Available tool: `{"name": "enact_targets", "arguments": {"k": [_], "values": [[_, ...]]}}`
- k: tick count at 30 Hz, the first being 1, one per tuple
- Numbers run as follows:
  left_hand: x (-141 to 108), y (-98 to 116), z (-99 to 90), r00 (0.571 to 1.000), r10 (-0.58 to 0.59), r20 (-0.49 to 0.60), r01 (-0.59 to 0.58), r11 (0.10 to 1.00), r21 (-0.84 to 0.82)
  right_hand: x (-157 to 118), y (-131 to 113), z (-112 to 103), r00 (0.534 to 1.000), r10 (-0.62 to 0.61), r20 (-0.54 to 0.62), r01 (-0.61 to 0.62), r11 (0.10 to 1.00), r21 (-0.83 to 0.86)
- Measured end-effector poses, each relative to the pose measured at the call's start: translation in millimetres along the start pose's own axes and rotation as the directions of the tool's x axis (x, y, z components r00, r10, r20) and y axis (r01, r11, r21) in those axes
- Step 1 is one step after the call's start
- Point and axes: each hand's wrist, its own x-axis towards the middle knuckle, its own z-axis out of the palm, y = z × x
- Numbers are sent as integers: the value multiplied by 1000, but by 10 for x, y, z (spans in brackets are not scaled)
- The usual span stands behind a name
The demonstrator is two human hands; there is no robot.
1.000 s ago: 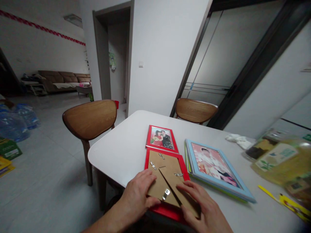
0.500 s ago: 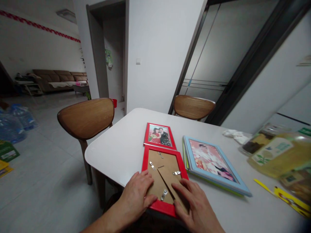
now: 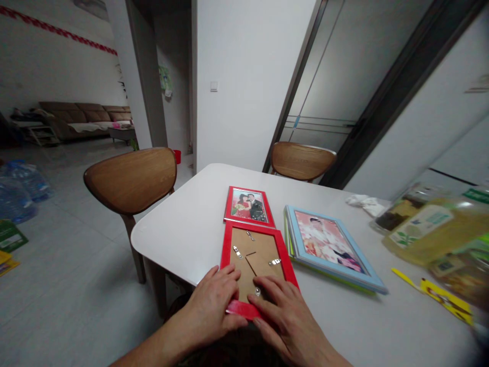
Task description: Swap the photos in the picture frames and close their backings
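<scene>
A red picture frame lies face down at the near edge of the table, its brown backing board up. Small metal clips sit around the board, and a stand flap is cut into it. My left hand grips the frame's near left corner, fingers on the board and thumb at the front edge. Across the near right part lies my right hand, its fingertips at the bottom clip and its thumb by the front edge. Beyond it, touching or nearly so, a second red frame shows a couple's picture.
Right of the red frames is a stack of frames with a light blue one on top. Farther right are a yellow tool, a large bottle of yellow liquid and white tissue. Wooden chairs stand at the white table.
My right hand has moved left and inward from the frame's right side, to the bottom clip. The stand flap now looks flatter. My left hand stays at its corner; the view has shifted slightly.
</scene>
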Motion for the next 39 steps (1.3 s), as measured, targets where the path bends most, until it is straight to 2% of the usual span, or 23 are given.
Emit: {"name": "enact_targets", "arguments": {"k": [6, 9, 12, 15, 25, 29, 32, 35, 39], "values": [[5, 3, 5, 1000, 0, -13, 0, 1000, -4, -44, 48, -16, 1000, -12, -18, 12, 1000, 20], [17, 1, 5, 1000, -2, -20, 2, 1000, -7, 30, 148, -38, 993, 119, -26, -119, 993, -15], [29, -6, 9, 999, -10, -33, 10, 1000, -8, 154, 294, -49, 946, 320, -48, -323, 939, -115], [35, -10, 16, 999, -19, -36, 18, 1000, -9, 252, 386, -41, 915, 399, -50, -402, 899, -176], [34, 8, -2, 998, -55, -12, 55, 997, -46, 254, 367, -48, 926, 373, -57, -377, 914, -147], [38, -14, 21, 999, -33, -11, 32, 998, -50, 404, 245, -19, 949, 310, -60, -313, 948, -59], [36, -31, 44, 999, -30, -21, 29, 999, -41, 603, 134, 36, 971, 238, -30, -239, 971, -6], [31, -42, 57, 999, -20, -39, 19, 999, -34, 769, 78, 100, 975, 217, 40, -216, 976, -20], [30, -42, 49, 999, -3, -48, 2, 999, -34, 830, 83, 150, 981, 156, 112, -151, 987, -50]]}}
